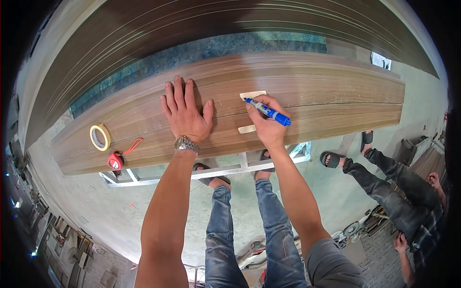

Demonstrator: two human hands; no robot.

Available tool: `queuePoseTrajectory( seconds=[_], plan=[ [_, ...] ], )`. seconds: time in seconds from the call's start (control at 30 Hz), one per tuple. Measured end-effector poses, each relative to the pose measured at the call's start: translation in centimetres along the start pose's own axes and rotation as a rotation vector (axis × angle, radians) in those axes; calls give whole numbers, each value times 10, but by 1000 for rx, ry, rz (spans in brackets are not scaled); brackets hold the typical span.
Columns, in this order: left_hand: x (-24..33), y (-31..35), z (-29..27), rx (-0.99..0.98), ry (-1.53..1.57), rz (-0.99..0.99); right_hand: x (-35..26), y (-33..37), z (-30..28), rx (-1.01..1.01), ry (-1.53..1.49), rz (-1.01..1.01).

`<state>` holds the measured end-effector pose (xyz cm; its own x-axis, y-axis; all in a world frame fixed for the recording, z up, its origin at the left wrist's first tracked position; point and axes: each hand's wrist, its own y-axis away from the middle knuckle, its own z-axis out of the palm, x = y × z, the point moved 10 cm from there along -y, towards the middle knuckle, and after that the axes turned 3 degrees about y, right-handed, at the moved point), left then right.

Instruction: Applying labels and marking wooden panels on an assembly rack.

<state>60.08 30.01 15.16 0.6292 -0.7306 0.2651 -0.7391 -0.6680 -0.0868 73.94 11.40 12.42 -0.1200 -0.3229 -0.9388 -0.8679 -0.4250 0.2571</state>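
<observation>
Long wood-grain boards [336, 91] lie side by side in front of me, with a narrow seam between them. My left hand [187, 115] rests flat on them, fingers spread, a metal watch [186, 144] at its wrist. A blue and grey marker pen [270, 113] is gripped in my right hand [271, 126]. Its tip is at a strip of pale tape [252, 94] stuck on the far board; part of that strip is behind the hand. A second pale tape piece [247, 129] sits on the near board, left of my right hand.
At the left end of the boards lie a yellow tape roll [100, 137] and a red tape measure [115, 161] with a red strap. A metal frame [216, 172] shows below the boards. Dark grooved panels [206, 24] stand beyond. Another person [398, 192] is at the right.
</observation>
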Motion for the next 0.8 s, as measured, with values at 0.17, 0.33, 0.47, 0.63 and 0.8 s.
queuePoseTrajectory(
  seconds=[0.17, 0.33, 0.47, 0.63, 0.8],
  plan=[
    [0, 0, 1, -14, -3, -5, -8, -1, 1, 8, 39, -61],
    [0, 0, 1, -17, -9, -4, -8, -3, -1, 42, 45, -55],
    [-1, 1, 1, -17, -10, 0, -9, -1, -2, 28, 67, -54],
    [0, 0, 1, -14, -4, 0, -7, -2, -4, 90, 6, -23],
    [1, 1, -1, -5, -11, 10, -7, -1, -5, 97, 40, -40]
  ],
)
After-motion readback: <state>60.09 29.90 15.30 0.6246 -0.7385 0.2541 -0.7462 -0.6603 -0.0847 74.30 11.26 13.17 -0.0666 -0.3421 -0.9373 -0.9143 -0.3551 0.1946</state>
